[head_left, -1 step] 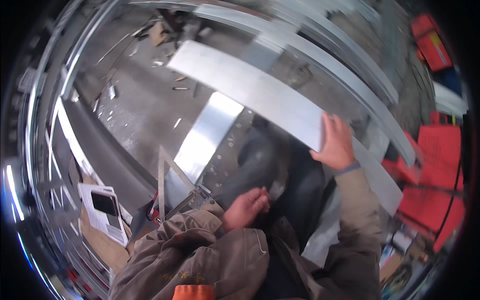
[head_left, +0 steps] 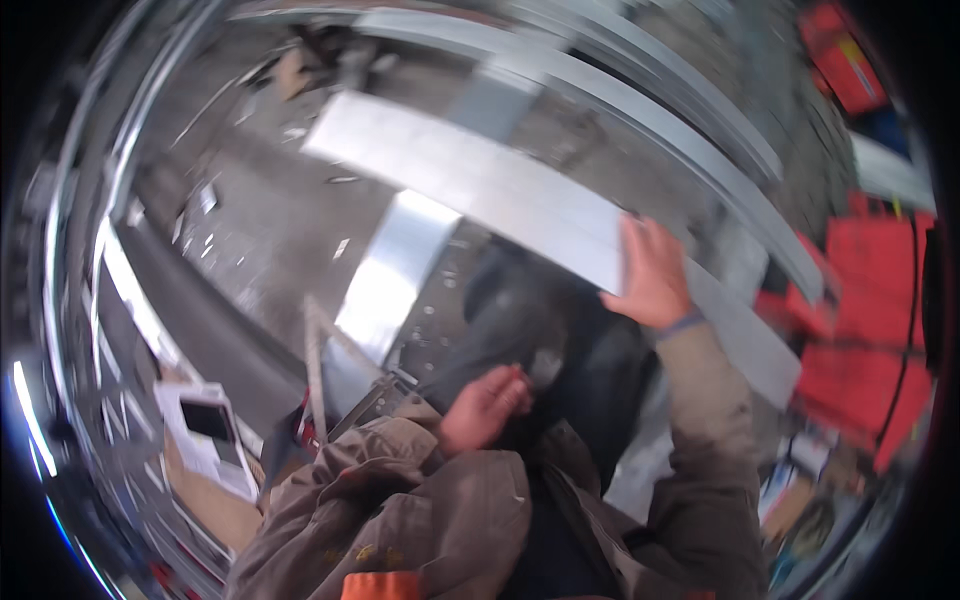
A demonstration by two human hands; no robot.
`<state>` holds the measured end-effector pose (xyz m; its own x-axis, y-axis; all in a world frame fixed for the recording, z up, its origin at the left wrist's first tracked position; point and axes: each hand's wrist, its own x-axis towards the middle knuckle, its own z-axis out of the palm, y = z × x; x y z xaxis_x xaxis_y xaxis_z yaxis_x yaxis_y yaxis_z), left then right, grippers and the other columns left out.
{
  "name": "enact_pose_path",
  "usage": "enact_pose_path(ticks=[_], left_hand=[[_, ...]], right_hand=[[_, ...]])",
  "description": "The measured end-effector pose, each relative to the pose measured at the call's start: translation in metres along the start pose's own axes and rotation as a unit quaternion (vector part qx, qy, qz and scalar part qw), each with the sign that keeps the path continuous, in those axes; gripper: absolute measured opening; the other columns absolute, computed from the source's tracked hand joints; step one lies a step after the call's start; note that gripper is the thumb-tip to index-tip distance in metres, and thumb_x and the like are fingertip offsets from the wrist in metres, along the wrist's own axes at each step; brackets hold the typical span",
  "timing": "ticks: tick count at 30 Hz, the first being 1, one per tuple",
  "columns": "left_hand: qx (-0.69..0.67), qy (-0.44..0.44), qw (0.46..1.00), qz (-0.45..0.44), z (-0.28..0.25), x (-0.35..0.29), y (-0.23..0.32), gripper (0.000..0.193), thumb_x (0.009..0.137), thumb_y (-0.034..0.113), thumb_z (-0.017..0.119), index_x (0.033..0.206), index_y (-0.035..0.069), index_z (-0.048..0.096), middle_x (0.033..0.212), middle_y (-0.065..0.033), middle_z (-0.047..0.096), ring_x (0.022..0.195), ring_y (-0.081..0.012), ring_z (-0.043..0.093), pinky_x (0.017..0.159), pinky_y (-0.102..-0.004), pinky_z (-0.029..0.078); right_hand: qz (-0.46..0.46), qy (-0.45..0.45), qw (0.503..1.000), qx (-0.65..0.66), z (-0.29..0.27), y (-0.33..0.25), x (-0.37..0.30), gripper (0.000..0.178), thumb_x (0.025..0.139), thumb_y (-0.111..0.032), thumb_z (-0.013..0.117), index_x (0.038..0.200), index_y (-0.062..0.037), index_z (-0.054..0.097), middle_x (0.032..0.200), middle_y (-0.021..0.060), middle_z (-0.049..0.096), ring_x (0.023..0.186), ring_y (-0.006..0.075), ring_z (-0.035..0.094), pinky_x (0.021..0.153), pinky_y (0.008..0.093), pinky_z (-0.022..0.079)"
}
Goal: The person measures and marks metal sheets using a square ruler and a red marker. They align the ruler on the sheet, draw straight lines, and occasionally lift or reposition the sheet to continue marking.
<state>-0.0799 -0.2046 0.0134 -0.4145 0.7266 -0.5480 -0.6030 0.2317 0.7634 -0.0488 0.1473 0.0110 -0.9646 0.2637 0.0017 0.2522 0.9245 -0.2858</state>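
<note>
My right hand (head_left: 655, 272) grips a long, flat silver metal bar (head_left: 480, 175), fingers over its far edge and thumb at its near edge. The bar runs slantwise from the upper left to the lower right, above my dark-trousered legs. My left hand (head_left: 487, 408) is closed in front of my jacket, apart from the bar; blur hides whatever is between its fingers. Beyond that hand lies a shiny metal strip (head_left: 395, 275), passing below the bar. A triangular set square (head_left: 318, 350) stands close to my left forearm.
Long metal profiles (head_left: 640, 115) extend across the far side. Red cases (head_left: 865, 325) are stacked at right. A phone (head_left: 207, 420) rests on white papers at left, beside a dark grey beam (head_left: 200, 285). Scraps litter the concrete floor (head_left: 270, 200).
The whole view has shifted slightly, so the bar and both hands appear a little farther left. My right hand keeps its hold on the bar.
</note>
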Motion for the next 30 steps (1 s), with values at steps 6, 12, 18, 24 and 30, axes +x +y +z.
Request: enact_pose_path(ticks=[6, 12, 18, 24, 30], left_hand=[[0.039, -0.016, 0.996, 0.076, -0.002, -0.002, -0.015, 0.022, 0.119, 0.021, 0.053, 0.118, 0.002, 0.064, 0.093, -0.0047, 0.069, 0.085, -0.0126, 0.064, 0.082, -0.0291, 0.053], [0.098, -0.044, 0.990, 0.093, -0.004, 0.000, -0.026, 0.022, 0.119, 0.023, 0.054, 0.120, 0.002, 0.063, 0.094, -0.0052, 0.069, 0.084, -0.0129, 0.065, 0.081, -0.0288, 0.053], [0.143, -0.042, 0.983, 0.110, -0.009, -0.005, -0.035, 0.026, 0.120, 0.027, 0.053, 0.119, 0.003, 0.063, 0.093, -0.0049, 0.069, 0.083, -0.0132, 0.067, 0.079, -0.0289, 0.054], [0.153, -0.030, 0.982, 0.107, -0.011, -0.007, -0.040, 0.024, 0.119, 0.024, 0.054, 0.118, 0.002, 0.065, 0.093, -0.0039, 0.069, 0.083, -0.0121, 0.066, 0.078, -0.0280, 0.054], [0.124, -0.026, 0.986, 0.105, -0.008, -0.009, -0.043, 0.021, 0.118, 0.021, 0.056, 0.118, 0.001, 0.065, 0.093, -0.0034, 0.068, 0.083, -0.0114, 0.065, 0.078, -0.0281, 0.054]], right_hand=[[-0.029, 0.037, 0.998, 0.035, 0.022, -0.049, -0.030, 0.105, 0.063, -0.029, 0.090, 0.157, 0.0012, 0.051, 0.138, 0.0279, 0.054, 0.130, 0.0455, 0.052, 0.113, 0.0545, 0.040], [0.022, 0.044, 0.998, 0.030, 0.017, -0.053, -0.047, 0.111, 0.056, -0.027, 0.092, 0.157, -0.0050, 0.053, 0.137, 0.0228, 0.057, 0.133, 0.0414, 0.054, 0.117, 0.0502, 0.038], [0.026, 0.060, 0.998, 0.017, 0.024, -0.057, -0.051, 0.114, 0.053, -0.028, 0.094, 0.157, -0.0062, 0.053, 0.137, 0.0216, 0.059, 0.133, 0.0417, 0.054, 0.120, 0.0494, 0.037], [0.025, 0.055, 0.998, 0.022, 0.024, -0.057, -0.052, 0.113, 0.053, -0.029, 0.095, 0.157, -0.0065, 0.054, 0.138, 0.0217, 0.059, 0.134, 0.0424, 0.054, 0.121, 0.0504, 0.036], [0.009, 0.076, 0.997, 0.033, 0.033, -0.053, -0.048, 0.114, 0.055, -0.031, 0.096, 0.158, -0.0075, 0.053, 0.142, 0.0220, 0.058, 0.137, 0.0443, 0.052, 0.124, 0.0530, 0.035]])
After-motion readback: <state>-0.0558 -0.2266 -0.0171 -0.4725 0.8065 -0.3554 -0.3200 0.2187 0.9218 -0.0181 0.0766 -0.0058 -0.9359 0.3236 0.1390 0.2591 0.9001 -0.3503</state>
